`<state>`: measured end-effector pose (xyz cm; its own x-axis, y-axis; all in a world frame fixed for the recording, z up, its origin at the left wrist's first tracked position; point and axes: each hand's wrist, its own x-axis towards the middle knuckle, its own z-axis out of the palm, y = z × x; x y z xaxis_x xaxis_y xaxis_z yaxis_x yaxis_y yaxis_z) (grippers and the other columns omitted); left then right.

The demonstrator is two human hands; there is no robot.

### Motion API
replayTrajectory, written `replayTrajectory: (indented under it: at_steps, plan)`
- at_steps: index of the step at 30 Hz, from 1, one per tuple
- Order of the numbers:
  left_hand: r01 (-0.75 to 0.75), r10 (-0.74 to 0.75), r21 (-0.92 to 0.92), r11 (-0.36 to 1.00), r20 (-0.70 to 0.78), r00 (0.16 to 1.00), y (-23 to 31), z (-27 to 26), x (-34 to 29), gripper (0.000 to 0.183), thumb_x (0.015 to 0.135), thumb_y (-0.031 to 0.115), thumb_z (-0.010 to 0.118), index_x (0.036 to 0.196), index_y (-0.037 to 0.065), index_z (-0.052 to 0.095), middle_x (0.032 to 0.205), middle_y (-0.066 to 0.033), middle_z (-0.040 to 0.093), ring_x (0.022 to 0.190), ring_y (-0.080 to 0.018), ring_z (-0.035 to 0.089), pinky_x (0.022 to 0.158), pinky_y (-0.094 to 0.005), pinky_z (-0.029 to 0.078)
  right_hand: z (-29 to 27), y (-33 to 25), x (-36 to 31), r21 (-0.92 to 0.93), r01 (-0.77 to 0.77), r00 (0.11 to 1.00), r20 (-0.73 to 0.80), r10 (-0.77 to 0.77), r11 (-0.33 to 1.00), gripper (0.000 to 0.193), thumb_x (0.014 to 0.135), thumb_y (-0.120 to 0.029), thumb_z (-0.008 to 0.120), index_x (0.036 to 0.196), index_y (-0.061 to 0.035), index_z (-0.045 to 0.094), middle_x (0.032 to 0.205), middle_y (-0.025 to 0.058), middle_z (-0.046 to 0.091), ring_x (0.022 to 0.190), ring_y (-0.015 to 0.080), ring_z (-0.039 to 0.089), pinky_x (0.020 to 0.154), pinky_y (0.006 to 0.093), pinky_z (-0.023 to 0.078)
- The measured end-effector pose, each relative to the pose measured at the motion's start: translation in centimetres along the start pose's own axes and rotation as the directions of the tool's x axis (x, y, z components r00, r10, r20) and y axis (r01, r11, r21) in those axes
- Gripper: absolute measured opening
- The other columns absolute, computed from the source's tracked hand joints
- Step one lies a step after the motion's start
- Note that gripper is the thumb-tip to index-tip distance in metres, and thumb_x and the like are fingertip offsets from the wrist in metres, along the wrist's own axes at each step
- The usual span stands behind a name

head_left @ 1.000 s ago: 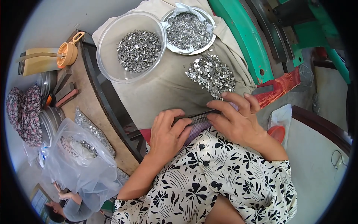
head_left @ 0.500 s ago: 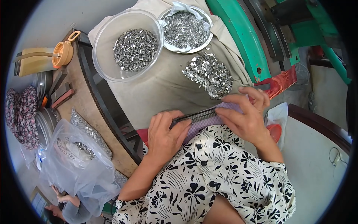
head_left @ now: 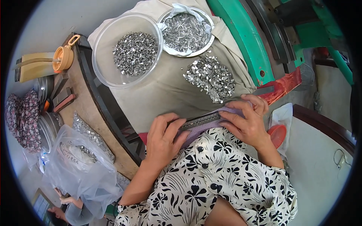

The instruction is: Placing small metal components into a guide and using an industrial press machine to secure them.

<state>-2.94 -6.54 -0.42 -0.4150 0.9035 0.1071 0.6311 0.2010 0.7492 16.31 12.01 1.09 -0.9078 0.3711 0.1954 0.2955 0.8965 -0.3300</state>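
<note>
A long dark strip (head_left: 203, 121), packed along its length with a row of small metal pieces, lies on purple checked cloth (head_left: 199, 130) at the table's near edge. My left hand (head_left: 163, 136) grips its left end between thumb and fingers. At the other end, my right hand (head_left: 247, 119) pinches the strip between thumb and fingertips. Just beyond the strip spreads a loose pile of small shiny metal chips (head_left: 212, 78) on the grey-brown cloth (head_left: 151, 100).
Farther back stand a clear plastic tub (head_left: 98, 52) of metal pieces and a metal bowl (head_left: 212, 39) of thin pins. Green machinery (head_left: 241, 41) rises at the right. On the left are plastic bags (head_left: 81, 169) and an orange cup (head_left: 64, 57). Another person (head_left: 71, 207) sits at lower left.
My left hand's fingers have lifted and spread slightly, baring more of the strip's left part. The right hand has shifted slightly down, and the view has tilted a little.
</note>
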Motion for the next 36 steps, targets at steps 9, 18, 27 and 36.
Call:
replayTrajectory:
  at_steps: [9,18,27,36]
  plan:
    - [-0.040,0.041,0.026,0.999,-0.012,0.999,-0.4,-0.3,-0.2,0.031,0.070,0.009,0.084,0.097,0.006,0.069,0.103,-0.0095,0.063,0.092,-0.0296,0.061,0.075,-0.0392,0.049,0.7,-0.4,1.3,0.060,0.118,0.993,0.017,-0.119,0.991,0.028,0.070,-0.034,0.083,0.096,-0.0241,0.078,0.117,-0.0050,0.065,0.119,0.0291,0.046,0.097,0.0455,0.030]
    - [-0.105,0.104,0.055,0.993,0.018,0.994,0.2,1.3,1.1,0.025,0.071,0.007,0.081,0.092,0.008,0.068,0.098,-0.0049,0.063,0.086,-0.0267,0.059,0.072,-0.0372,0.045,0.4,-0.3,1.8,0.051,0.120,0.990,0.064,-0.123,0.991,0.030,0.068,-0.037,0.083,0.094,-0.0234,0.078,0.118,-0.0051,0.064,0.120,0.0293,0.046,0.095,0.0454,0.032]
    - [0.015,-0.016,0.024,1.000,0.017,1.000,-0.1,0.1,0.0,0.038,0.067,0.009,0.086,0.099,0.002,0.066,0.105,-0.0116,0.061,0.093,-0.0321,0.059,0.078,-0.0397,0.049,-0.1,0.1,1.8,0.005,0.080,0.989,0.124,-0.080,0.997,0.034,0.068,-0.038,0.082,0.097,-0.0204,0.078,0.118,-0.0040,0.063,0.120,0.0293,0.046,0.093,0.0468,0.032]
    - [-0.091,0.088,0.141,0.986,0.025,0.996,-0.8,-1.1,-0.6,0.034,0.073,0.012,0.080,0.104,0.004,0.068,0.109,-0.0087,0.061,0.100,-0.0297,0.059,0.083,-0.0402,0.047,0.1,0.2,2.3,0.022,0.150,0.986,0.072,-0.152,0.988,0.030,0.070,-0.029,0.083,0.096,-0.0182,0.076,0.113,-0.0057,0.066,0.120,0.0275,0.047,0.095,0.0453,0.034]
